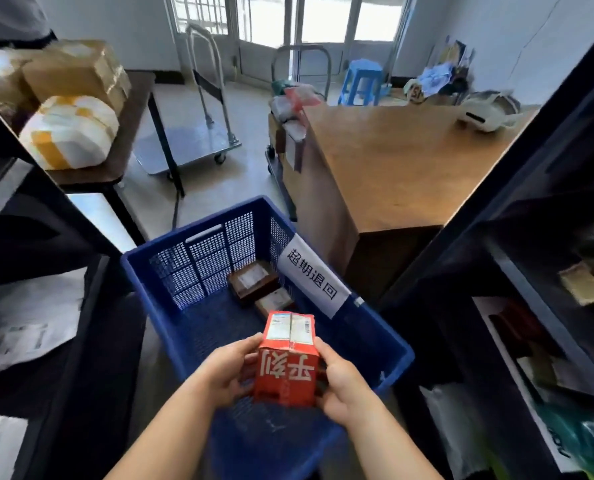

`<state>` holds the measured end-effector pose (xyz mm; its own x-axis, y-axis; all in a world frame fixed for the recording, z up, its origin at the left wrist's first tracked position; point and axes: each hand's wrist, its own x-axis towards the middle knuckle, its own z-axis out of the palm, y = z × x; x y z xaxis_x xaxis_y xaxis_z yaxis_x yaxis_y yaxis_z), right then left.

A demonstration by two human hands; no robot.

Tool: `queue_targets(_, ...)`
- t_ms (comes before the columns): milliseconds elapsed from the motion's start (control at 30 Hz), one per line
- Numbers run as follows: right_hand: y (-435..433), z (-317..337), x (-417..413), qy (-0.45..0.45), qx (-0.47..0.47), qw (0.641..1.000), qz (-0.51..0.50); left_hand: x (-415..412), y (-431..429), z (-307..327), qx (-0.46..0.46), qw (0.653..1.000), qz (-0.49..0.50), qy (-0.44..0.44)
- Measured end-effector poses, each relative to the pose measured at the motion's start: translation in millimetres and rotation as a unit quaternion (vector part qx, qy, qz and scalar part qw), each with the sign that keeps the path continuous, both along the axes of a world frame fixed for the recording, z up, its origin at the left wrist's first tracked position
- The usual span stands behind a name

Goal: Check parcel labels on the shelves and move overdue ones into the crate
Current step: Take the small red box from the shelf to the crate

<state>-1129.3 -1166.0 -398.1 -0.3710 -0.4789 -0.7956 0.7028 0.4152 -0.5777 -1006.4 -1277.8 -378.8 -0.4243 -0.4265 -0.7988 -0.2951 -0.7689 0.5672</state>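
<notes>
I hold a small red box (pixel 286 370) with white characters and a white label on its top, over the near part of the blue plastic crate (pixel 198 271). My left hand (pixel 228 372) grips its left side and my right hand (pixel 344 382) grips its right side. The crate stands on the floor between two dark shelves and carries a white paper sign (pixel 311 277) on its right rim. Two small brown parcels (pixel 254 282) with labels lie at the crate's far right corner.
A dark shelf on the left (pixel 46 216) holds a white-and-yellow taped parcel (pixel 68 131), brown boxes (pixel 77 72) and grey bags. The right shelf (pixel 517 271) holds mixed parcels. A wooden counter (pixel 403 168), a metal trolley (pixel 198 133) and a blue stool (pixel 363 81) stand beyond.
</notes>
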Motion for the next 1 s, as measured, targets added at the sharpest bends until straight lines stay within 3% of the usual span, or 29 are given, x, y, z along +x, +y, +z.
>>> queue_targets(200, -66, -82, -58, -0.057, 0.019, 0.997, -0.055, -63, -76, -74, 0.025, 0.999, -0.027, -0.028)
queue_targets(500, -153, -254, -94, -0.112, 0.039, 0.979, -0.167, -127, -183, -241, 0.079, 0.989, -0.110, -0.066)
queue_targets(700, -191, -377, -98, -0.148, 0.052, 0.961, -0.227, -151, -224, -357, 0.046, 0.974, -0.186, -0.119)
queue_targets(1000, -218, -529, -121, -0.079, 0.094, 0.969, -0.216, -197, -257, -526, -0.028, 0.949, -0.295, -0.109)
